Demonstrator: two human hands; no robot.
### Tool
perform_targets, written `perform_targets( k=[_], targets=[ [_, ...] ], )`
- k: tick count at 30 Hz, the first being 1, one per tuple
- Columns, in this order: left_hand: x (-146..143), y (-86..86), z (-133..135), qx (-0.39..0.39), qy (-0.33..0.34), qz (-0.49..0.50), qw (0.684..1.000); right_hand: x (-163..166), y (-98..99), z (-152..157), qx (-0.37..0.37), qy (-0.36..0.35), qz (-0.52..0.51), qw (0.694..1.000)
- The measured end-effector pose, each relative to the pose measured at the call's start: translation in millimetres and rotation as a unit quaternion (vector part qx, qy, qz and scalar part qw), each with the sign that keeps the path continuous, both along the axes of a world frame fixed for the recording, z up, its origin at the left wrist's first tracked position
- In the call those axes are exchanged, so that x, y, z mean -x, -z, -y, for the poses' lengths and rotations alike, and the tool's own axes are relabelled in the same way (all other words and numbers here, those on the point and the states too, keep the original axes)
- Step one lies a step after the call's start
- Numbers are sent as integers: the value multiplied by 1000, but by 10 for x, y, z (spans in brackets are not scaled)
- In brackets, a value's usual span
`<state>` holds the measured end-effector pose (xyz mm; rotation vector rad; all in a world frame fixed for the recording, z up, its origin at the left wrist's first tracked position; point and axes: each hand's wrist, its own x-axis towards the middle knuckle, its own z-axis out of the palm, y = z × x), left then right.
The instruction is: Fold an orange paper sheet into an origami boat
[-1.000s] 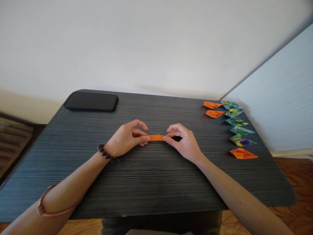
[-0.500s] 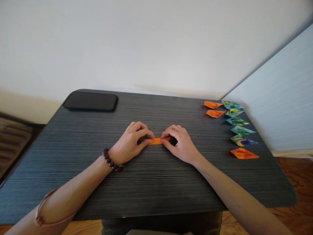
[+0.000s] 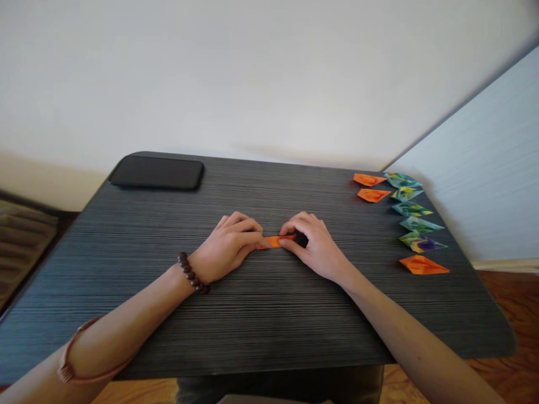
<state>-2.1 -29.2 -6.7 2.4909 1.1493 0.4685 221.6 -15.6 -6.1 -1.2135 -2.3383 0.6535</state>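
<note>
A narrow folded strip of orange paper (image 3: pixel 276 241) lies on the dark striped table (image 3: pixel 261 314), near its middle. My left hand (image 3: pixel 225 247) has its fingers closed over the strip's left end, pressing it down. My right hand (image 3: pixel 314 244) pinches the right end with thumb and fingers. Only a short piece of the orange strip shows between the two hands. A dark bead bracelet (image 3: pixel 191 274) circles my left wrist.
A black phone (image 3: pixel 156 171) lies flat at the table's far left. Along the right edge sit several folded paper boats, orange (image 3: pixel 423 265) and teal-patterned (image 3: pixel 421 243). A pale wall panel (image 3: pixel 484 174) rises right of the table. Wooden floor shows below.
Both hands have come down onto the table and drawn closer together. Less of the orange strip shows between them than a second ago.
</note>
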Motion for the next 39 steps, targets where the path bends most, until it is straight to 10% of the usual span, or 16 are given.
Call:
perform_targets(
  k=[9, 31, 39],
  targets=[
    [45, 5, -8, -3, 14, 56, 998, -15, 30, 73, -92, -61, 36, 993],
    [-75, -62, 23, 63, -72, 48, 994, 13, -66, 7, 41, 14, 42, 998],
    [-40, -40, 2, 45, -50, 53, 996, -120, -38, -62, 13, -61, 40, 997]
  ],
)
